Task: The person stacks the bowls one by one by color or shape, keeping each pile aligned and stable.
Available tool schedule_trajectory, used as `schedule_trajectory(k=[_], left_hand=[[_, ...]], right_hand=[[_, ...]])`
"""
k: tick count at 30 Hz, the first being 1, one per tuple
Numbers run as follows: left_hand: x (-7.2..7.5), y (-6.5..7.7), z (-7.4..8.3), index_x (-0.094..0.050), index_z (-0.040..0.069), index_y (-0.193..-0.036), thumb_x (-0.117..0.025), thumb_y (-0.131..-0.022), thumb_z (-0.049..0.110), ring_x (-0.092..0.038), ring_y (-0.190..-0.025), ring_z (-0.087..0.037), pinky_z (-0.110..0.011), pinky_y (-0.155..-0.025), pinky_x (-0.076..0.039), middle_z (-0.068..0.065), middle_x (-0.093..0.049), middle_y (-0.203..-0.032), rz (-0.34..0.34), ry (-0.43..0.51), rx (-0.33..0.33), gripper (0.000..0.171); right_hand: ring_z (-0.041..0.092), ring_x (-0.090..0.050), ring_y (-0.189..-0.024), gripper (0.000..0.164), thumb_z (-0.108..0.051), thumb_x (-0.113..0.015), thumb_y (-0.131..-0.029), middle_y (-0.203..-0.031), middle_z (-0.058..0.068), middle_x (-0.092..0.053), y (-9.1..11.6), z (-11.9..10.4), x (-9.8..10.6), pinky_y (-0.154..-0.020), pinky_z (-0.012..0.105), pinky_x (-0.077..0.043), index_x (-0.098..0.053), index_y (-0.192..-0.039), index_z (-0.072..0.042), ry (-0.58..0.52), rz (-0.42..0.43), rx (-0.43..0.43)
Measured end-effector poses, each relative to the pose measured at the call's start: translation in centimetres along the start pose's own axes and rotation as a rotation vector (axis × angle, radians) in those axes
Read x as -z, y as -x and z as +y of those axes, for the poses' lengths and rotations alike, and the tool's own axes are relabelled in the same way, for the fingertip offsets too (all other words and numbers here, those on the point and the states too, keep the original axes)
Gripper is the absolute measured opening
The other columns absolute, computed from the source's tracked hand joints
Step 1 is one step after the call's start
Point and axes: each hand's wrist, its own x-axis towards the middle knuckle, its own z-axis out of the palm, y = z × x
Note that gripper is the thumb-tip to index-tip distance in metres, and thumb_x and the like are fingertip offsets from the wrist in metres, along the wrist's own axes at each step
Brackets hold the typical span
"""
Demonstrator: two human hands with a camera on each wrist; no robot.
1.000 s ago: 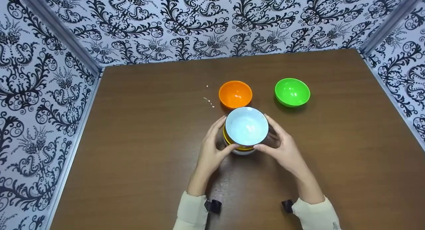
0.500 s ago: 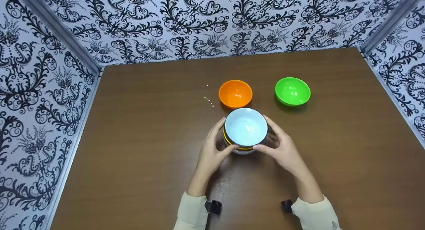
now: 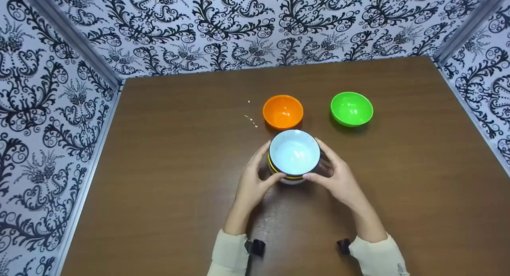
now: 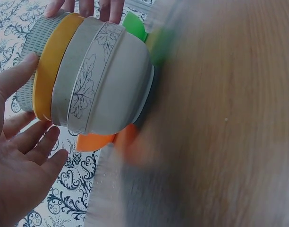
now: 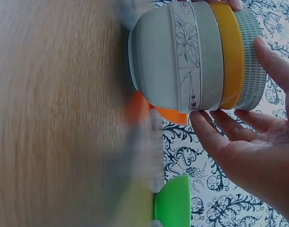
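Note:
Both hands hold a bowl with a pale blue inside [image 3: 295, 152], whose outer wall is covered in small dark dashes, at the top of a nested stack. In the left wrist view a yellow bowl [image 4: 49, 71] sits directly under it, then a grey-green bowl [image 4: 70, 71]. At the bottom is a white bowl with leaf drawings [image 4: 123, 82], upright on the table. My left hand [image 3: 253, 181] curves round the left side, thumb on the dashed wall near the front. Mirroring it, my right hand [image 3: 343, 181] grips the right side, its thumb also at the front.
Just behind the stack stands an orange bowl [image 3: 283, 112], with a green bowl [image 3: 351, 109] to its right. Small white specks [image 3: 251, 120] lie left of the orange one. Patterned walls [image 3: 255, 33] border the brown table [image 3: 167, 168] behind and at the sides.
The top bowl has shifted slightly left and lower, and less of the yellow bowl's front shows beneath it. Both hands have moved with it. The orange and green bowls stay put.

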Motion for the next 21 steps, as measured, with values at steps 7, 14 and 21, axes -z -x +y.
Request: schedule_trajectory(k=[7,14,21], left_hand=[[0.0,0.0,-0.28,-0.044,0.012,-0.15,-0.083,-0.08,0.028,-0.043,-0.144,-0.022,-0.043,-0.121,-0.034,-0.003,-0.047,-0.155,0.004,0.019,-0.003,0.082],[0.01,0.07,-0.48,-0.045,0.015,-0.15,-0.083,-0.081,0.028,-0.041,-0.145,-0.021,-0.044,-0.121,-0.034,-0.002,-0.047,-0.155,0.003,0.044,0.006,0.081],[-0.05,0.16,-0.74,-0.044,0.014,-0.15,-0.083,-0.081,0.026,-0.04,-0.146,-0.022,-0.043,-0.12,-0.035,-0.002,-0.046,-0.156,-0.001,0.08,0.005,0.08]], right_hand=[[0.031,-0.045,-0.141,0.091,-0.008,-0.083,-0.08,-0.159,0.011,-0.038,-0.05,-0.01,-0.1,-0.113,0.044,-0.041,-0.033,-0.156,-0.011,0.017,-0.001,-0.006],[0.036,-0.046,-0.139,0.088,-0.006,-0.082,-0.08,-0.156,0.015,-0.04,-0.03,0.02,-0.28,-0.113,0.048,-0.041,-0.036,-0.155,-0.011,0.023,0.005,-0.004],[0.036,-0.049,-0.137,0.087,-0.004,-0.082,-0.08,-0.152,0.017,-0.043,0.0,0.1,-0.36,-0.112,0.049,-0.042,-0.037,-0.154,-0.009,0.018,0.006,0.004]])
